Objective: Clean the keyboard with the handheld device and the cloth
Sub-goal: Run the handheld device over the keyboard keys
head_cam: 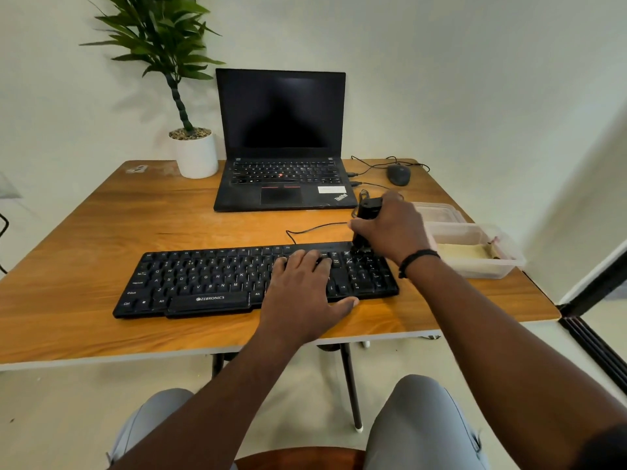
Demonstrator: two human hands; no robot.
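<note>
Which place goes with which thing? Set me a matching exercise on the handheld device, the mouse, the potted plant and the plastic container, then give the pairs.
Things:
1. handheld device
2. mouse
3. potted plant
4. plastic container

Places:
A. at the table's right edge, right of the keyboard
B. left of the laptop, at the back of the table
C. gripped by the right hand, tip down on the keyboard's right end
D. right of the laptop, on its cable

Pairs: 1-C, 2-D, 3-B, 4-A
</note>
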